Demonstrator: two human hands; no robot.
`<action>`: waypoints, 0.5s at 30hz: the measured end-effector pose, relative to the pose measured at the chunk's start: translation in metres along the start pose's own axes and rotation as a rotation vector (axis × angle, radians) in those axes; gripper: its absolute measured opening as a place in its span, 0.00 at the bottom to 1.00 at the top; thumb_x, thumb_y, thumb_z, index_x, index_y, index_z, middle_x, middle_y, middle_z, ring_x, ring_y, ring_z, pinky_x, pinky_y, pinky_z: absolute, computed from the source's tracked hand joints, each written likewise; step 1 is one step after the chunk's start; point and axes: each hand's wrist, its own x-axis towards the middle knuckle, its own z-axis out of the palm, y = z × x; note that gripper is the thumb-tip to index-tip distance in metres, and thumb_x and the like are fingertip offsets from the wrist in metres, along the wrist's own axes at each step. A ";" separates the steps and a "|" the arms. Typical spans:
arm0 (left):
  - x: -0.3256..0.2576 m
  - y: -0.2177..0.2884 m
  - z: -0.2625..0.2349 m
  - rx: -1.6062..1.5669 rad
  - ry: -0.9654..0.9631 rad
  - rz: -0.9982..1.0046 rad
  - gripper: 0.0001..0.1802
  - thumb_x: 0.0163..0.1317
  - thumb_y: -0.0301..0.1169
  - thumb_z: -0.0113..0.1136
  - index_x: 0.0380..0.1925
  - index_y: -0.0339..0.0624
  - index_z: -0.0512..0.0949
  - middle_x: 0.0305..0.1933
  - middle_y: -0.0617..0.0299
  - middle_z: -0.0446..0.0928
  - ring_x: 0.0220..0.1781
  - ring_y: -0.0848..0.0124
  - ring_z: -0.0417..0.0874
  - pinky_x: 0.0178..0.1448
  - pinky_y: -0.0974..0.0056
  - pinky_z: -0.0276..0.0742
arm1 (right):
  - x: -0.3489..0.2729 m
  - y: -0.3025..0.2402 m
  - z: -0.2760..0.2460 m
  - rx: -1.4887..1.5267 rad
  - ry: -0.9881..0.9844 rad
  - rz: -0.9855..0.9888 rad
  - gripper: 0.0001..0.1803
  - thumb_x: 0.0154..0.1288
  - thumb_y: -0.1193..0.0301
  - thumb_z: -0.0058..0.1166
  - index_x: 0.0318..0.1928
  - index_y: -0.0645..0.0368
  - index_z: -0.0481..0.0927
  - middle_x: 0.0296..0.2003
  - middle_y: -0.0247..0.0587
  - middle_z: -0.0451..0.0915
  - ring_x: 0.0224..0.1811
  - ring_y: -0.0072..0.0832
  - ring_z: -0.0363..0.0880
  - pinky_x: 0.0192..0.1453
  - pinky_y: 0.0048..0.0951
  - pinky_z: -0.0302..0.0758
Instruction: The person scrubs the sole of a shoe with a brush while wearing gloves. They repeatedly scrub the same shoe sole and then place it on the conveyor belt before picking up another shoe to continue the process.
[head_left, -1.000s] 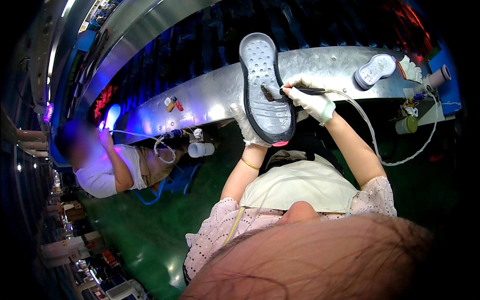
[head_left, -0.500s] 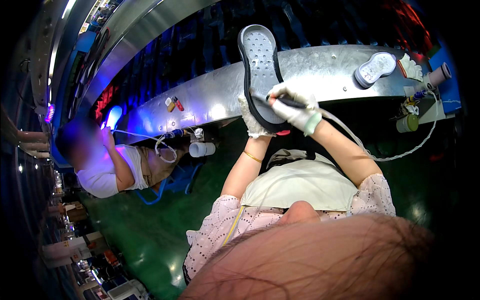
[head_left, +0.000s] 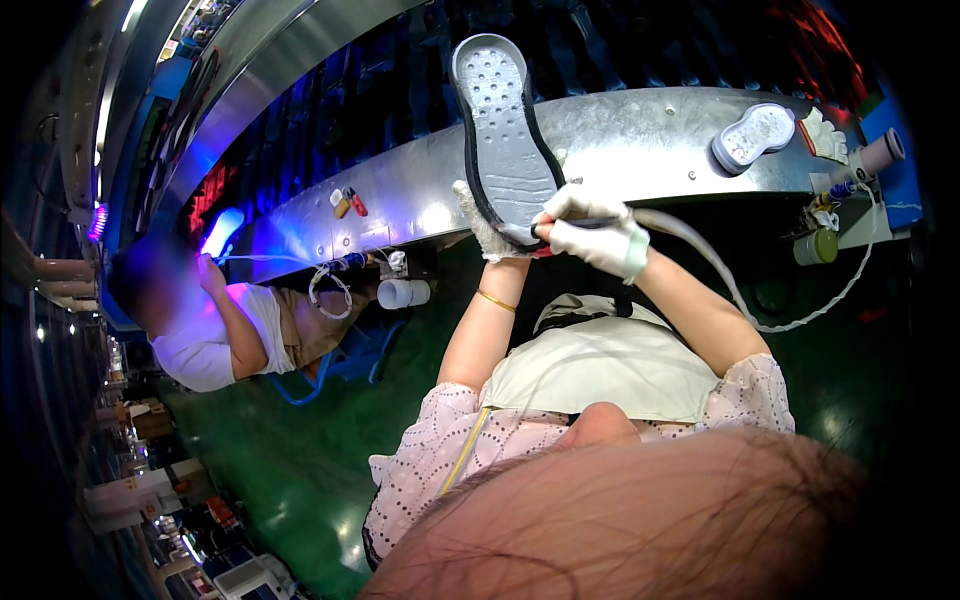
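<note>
One glossy grey, black-rimmed sole [head_left: 508,143]

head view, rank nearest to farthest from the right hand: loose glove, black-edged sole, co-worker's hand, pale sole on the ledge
1. Black-edged sole: right at the right hand, held in the left hand
2. Pale sole: on the ledge, to the right
3. Loose glove: beyond it, farther right
4. Co-worker's hand: far left

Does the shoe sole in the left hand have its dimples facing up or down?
Up: the shoe sole shows its dimples plainly from above, with the left hand under it.
</note>
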 end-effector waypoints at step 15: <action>-0.029 -0.020 0.016 -0.062 0.083 -0.312 0.40 0.65 0.62 0.43 0.69 0.51 0.58 0.69 0.57 0.63 0.68 0.58 0.66 0.71 0.50 0.63 | 0.073 -0.008 -0.028 1.120 -0.186 -0.258 0.08 0.63 0.71 0.58 0.42 0.56 0.80 0.44 0.37 0.81 0.54 0.42 0.77 0.67 0.59 0.67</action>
